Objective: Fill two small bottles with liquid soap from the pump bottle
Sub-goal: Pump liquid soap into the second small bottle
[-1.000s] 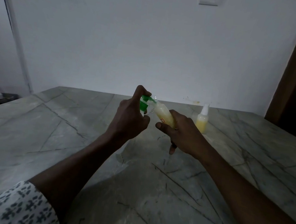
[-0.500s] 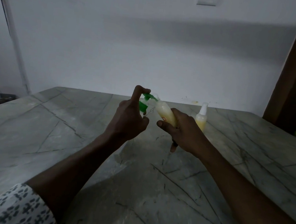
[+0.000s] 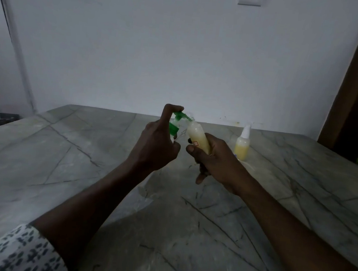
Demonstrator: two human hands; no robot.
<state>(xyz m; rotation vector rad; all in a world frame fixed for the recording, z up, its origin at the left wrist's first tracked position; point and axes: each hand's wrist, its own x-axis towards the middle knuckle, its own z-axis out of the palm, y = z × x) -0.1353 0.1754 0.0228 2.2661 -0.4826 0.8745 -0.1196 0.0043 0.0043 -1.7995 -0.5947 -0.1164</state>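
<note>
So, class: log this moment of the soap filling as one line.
left hand: holds pump bottle, finger on pump | right hand: holds small bottle tilted at spout | second small bottle: capped, upright on table

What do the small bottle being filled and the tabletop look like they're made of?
Small bottle: probably translucent plastic, since the pale yellow soap shows through its wall. Tabletop: looks like polished grey marble or similar stone, with dark veins and a soft sheen.
</note>
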